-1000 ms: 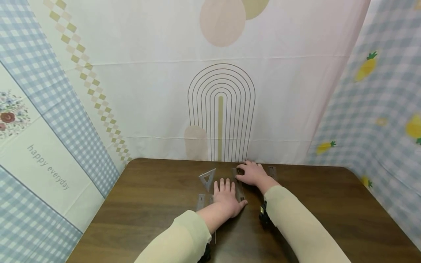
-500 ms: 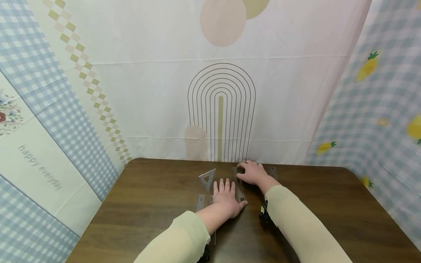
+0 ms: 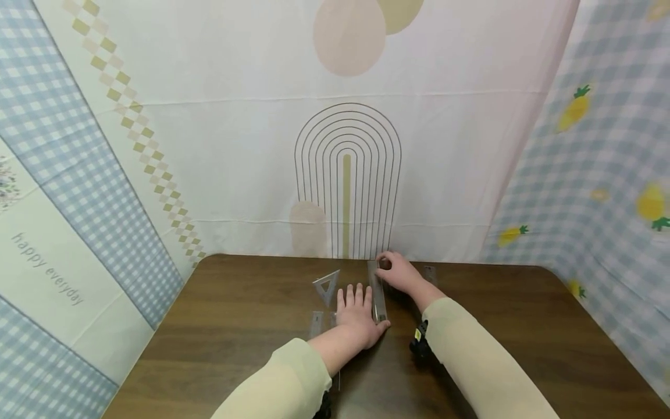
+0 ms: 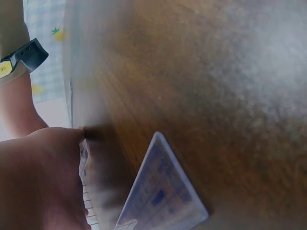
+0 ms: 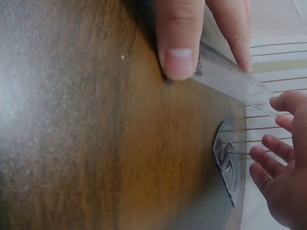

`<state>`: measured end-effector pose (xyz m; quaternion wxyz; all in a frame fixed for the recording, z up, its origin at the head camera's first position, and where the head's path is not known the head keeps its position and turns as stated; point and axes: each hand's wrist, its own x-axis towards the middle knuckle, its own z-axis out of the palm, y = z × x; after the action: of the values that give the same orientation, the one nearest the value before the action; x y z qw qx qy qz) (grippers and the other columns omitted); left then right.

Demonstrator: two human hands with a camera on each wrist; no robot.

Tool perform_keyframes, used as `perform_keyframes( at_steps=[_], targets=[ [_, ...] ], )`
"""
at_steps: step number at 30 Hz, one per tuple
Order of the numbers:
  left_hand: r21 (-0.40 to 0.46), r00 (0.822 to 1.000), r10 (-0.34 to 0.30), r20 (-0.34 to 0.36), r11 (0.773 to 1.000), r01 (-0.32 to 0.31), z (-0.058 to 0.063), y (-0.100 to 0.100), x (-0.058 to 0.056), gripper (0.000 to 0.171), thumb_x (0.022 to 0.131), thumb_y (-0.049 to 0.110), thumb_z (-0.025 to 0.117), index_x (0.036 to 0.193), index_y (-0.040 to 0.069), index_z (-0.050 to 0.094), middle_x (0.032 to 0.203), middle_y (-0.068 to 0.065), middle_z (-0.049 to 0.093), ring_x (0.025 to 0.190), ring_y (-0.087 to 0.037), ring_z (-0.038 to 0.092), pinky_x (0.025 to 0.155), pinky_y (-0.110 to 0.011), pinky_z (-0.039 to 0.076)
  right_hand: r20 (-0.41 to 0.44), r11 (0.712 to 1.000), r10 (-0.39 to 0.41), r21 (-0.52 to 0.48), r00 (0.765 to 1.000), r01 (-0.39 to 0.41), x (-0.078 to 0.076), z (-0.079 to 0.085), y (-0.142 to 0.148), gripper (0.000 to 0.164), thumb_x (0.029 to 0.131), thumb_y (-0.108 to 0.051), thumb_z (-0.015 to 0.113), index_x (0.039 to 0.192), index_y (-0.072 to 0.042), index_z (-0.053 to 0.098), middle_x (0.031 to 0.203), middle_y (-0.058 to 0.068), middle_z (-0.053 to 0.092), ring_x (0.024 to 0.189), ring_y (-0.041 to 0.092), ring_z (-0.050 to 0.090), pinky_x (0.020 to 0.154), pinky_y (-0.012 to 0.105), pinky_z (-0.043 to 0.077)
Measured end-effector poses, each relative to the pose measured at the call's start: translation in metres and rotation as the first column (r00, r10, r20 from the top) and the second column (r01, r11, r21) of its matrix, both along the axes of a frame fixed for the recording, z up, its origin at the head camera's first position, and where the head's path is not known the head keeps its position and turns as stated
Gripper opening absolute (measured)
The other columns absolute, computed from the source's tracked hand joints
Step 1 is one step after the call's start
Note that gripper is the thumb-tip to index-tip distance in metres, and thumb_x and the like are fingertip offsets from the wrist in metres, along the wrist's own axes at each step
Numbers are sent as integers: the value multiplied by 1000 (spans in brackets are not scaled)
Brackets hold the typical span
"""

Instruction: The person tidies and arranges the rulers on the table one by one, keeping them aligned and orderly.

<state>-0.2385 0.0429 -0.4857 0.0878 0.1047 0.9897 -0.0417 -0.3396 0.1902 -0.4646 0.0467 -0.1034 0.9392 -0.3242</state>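
- Left hand [image 3: 358, 317] lies spread flat, gripping nothing, thumb over the clear ruler's [image 3: 378, 298] near end; easing off could let it slide.
- Right hand [image 3: 399, 273] pinches the ruler's far end, seemingly raised off the table [image 3: 523, 305]; lifting harder could crack it.

Between eight and nine o'clock in the head view, the words "happy everyday" [image 3: 47, 269] are slanting down the checked cloth [image 3: 94, 192]. Near ten o'clock in the left wrist view, a yellow label [image 4: 5, 68] on the wrist strap [image 4: 32, 55] is showing only cropped letters. Markings on the ruler [image 5: 225, 79] and triangle [image 4: 160, 189] are looking illegible.
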Motion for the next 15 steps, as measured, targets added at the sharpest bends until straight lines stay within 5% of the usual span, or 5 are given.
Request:
perform_keyframes(
  at_steps=[6,15],
  targets=[
    [33,1000,-12,-26,999,13,4,-1,2,92,91,77,35,161,22,12,166,-6,13,151,-30,10,120,-52,7,41,983,-47,-177,998,53,1,-4,2,37,96,-19,64,131,-7,56,100,9,61,84,23,57,73,39,47],
    [23,998,-17,-56,1000,18,-4,-1,0,96,89,80,35,161,21,11,166,-6,12,152,-31,9,119,-53,6,130,923,-55,-372,990,101,6,-7,5,44,98,-10,61,140,-6,49,93,11,69,72,21,64,63,34,54]
  ],
)
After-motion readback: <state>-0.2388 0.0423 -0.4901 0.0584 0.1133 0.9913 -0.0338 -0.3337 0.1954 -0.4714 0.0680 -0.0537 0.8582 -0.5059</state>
